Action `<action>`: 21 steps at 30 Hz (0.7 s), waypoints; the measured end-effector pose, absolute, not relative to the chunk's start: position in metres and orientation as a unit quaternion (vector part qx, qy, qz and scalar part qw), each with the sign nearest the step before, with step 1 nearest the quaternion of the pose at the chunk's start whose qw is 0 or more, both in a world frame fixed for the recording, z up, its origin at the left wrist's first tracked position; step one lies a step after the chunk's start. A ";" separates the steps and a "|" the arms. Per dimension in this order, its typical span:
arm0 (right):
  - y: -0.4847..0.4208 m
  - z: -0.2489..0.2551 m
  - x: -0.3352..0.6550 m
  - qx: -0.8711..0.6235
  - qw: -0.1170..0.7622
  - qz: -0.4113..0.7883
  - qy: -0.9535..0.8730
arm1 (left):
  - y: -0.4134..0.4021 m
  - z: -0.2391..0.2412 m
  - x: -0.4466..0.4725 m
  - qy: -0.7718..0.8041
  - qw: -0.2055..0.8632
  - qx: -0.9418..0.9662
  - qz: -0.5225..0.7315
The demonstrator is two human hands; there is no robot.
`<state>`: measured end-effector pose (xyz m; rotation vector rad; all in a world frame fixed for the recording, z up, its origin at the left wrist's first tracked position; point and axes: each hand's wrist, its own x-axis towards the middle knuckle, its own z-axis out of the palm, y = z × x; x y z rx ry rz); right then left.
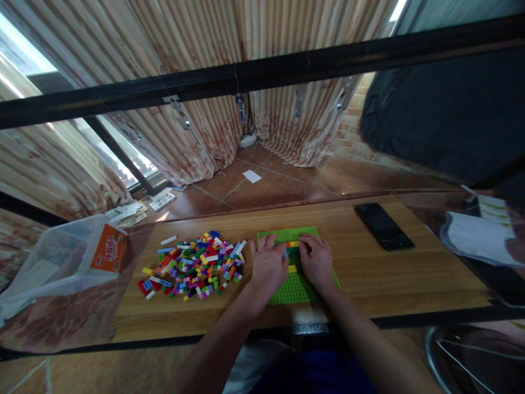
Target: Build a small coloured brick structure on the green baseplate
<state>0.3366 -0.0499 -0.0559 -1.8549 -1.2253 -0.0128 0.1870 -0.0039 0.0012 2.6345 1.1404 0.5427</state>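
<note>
A green studded baseplate (293, 295) lies on the wooden tabletop in front of me. A short row of orange and yellow building bricks (292, 244) sits on its upper part, and a yellow brick (292, 268) lies lower down. My left hand (268, 262) rests over the plate's left side, fingers bent, thumb and forefinger closed at the row's left end. On the right, my right hand (318, 260) curls its fingers against the row's other end. The fingers partly hide the bricks. Left of the plate spreads a pile of loose multicoloured bricks (200, 265).
A black phone (384, 226) lies on the right of the tabletop (369, 284). At the far left stands a clear plastic box (74, 254) with an orange label. Papers in a plastic sleeve (476, 238) lie far right. A black metal bar (262, 74) crosses beyond the table.
</note>
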 end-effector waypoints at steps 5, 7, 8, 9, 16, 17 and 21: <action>-0.050 -0.056 0.336 -0.749 0.441 -0.009 -0.495 | -0.005 0.000 0.187 0.401 0.145 0.886 0.181; -0.050 -0.057 0.336 -0.748 0.442 -0.012 -0.495 | -0.006 -0.003 0.185 0.428 0.186 0.863 0.191; -0.050 -0.058 0.336 -0.747 0.444 -0.014 -0.494 | -0.006 -0.006 0.184 0.442 0.204 0.851 0.197; -0.050 -0.058 0.336 -0.747 0.445 -0.015 -0.494 | -0.007 -0.008 0.184 0.452 0.217 0.841 0.203; -0.050 -0.059 0.336 -0.745 0.442 -0.023 -0.499 | -0.008 -0.017 0.183 0.479 0.231 0.813 0.237; -0.050 -0.058 0.337 -0.745 0.441 -0.024 -0.500 | -0.008 -0.017 0.183 0.479 0.230 0.813 0.237; -0.051 -0.058 0.337 -0.742 0.442 -0.023 -0.503 | -0.009 -0.016 0.181 0.466 0.204 0.830 0.230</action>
